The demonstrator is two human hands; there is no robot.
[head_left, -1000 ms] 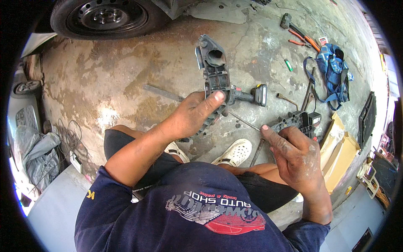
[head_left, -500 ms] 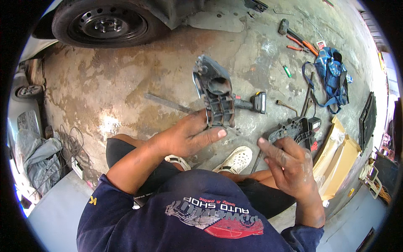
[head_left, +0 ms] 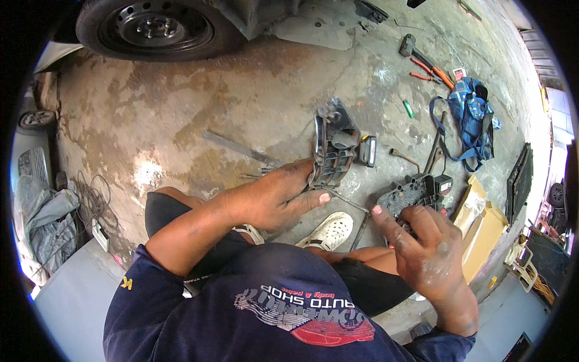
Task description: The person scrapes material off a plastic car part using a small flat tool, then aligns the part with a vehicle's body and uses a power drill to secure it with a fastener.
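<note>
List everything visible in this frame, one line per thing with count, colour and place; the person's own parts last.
ribbed plastic part: 1, dark grey, held up over the floor by the left hand
second plastic part: 1, black, under the right hand's fingers
car wheel: 1, black, top left
hammer: 1, dark, floor at upper right
pliers: 1, orange handles, beside the hammer
bag: 1, blue, right on the floor
cardboard box: 1, tan, right
metal bar: 1, grey, floor at centre
shoe: 1, white, below the ribbed part
left hand: gripping the ribbed part
right hand: on the black part
</note>
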